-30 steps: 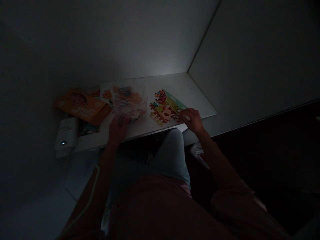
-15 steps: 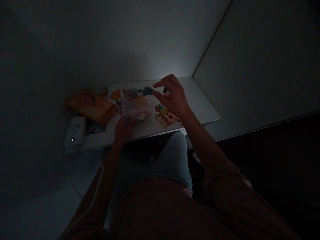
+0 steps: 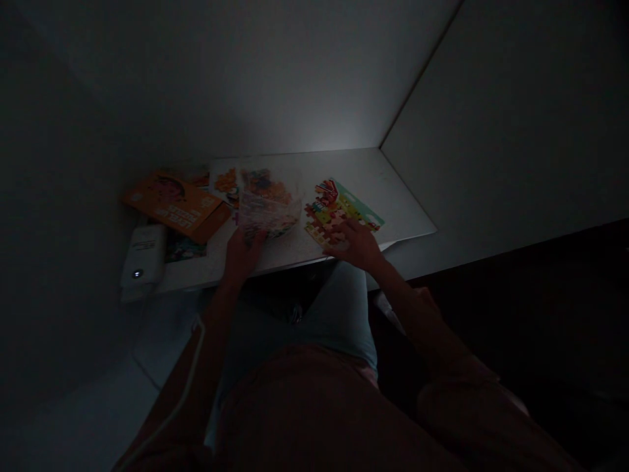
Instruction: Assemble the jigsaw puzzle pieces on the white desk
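Right hand back over puzzle | can't see its grip | left hand pinches bag | nudge might split puzzle

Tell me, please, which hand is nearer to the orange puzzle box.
Left. The left hand is just right of the orange puzzle box, at the plastic bag; the right hand is farther right, at the jigsaw.
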`<state>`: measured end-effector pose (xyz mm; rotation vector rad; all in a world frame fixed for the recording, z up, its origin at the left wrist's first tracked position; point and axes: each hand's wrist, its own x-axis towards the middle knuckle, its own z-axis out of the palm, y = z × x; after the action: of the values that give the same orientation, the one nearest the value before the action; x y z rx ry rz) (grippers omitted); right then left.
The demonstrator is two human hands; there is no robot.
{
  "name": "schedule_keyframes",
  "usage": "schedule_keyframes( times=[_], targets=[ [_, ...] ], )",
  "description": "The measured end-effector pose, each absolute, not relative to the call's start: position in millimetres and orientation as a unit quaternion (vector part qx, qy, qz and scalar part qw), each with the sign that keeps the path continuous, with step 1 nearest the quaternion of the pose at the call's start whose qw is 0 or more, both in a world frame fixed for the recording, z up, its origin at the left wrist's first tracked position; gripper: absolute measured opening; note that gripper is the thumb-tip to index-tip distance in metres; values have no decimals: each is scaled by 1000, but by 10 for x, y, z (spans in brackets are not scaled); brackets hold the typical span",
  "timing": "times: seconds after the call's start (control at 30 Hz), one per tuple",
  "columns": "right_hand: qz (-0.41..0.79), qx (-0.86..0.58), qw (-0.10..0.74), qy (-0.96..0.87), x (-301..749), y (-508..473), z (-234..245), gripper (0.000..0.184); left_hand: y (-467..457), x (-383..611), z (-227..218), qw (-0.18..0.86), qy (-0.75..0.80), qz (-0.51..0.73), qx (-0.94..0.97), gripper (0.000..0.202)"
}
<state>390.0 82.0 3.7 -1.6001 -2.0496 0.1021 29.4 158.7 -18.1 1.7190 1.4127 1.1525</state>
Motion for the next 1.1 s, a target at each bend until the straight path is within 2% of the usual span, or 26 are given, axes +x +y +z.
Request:
schedule_keyframes(
  times=[0.07,0.2,0.43,0.6,0.7,0.77,0.87,1.1],
  targets=[
    [25,-593,243,-767,3819,786,-67,47,1594,287,-193,309,538,436,652,58],
    [4,-588,201,-783,3730,879,-75,32,1610,275,-237,296,549,434,650,61],
    [-36,-555,115,-823,3805,1026,143,40,1585,281,-204,292,538,437,659,60],
    [-42,-565,139,-812,4043,1096,302,26,1588,275,-205,300,536,439,656,60],
    [-48,-571,123,-810,4130,1111,287,17,1593,280,-217,307,542,441,646,61],
    [-41,-578,102,-808,4136,1108,225,19,1592,288,-210,310,540,444,645,60],
    [-10,-583,101,-806,4118,1117,101,32,1582,294,-189,309,532,443,652,55],
    [26,-606,174,-775,4246,1278,76,37,1579,281,-203,309,530,442,654,56]
  ],
)
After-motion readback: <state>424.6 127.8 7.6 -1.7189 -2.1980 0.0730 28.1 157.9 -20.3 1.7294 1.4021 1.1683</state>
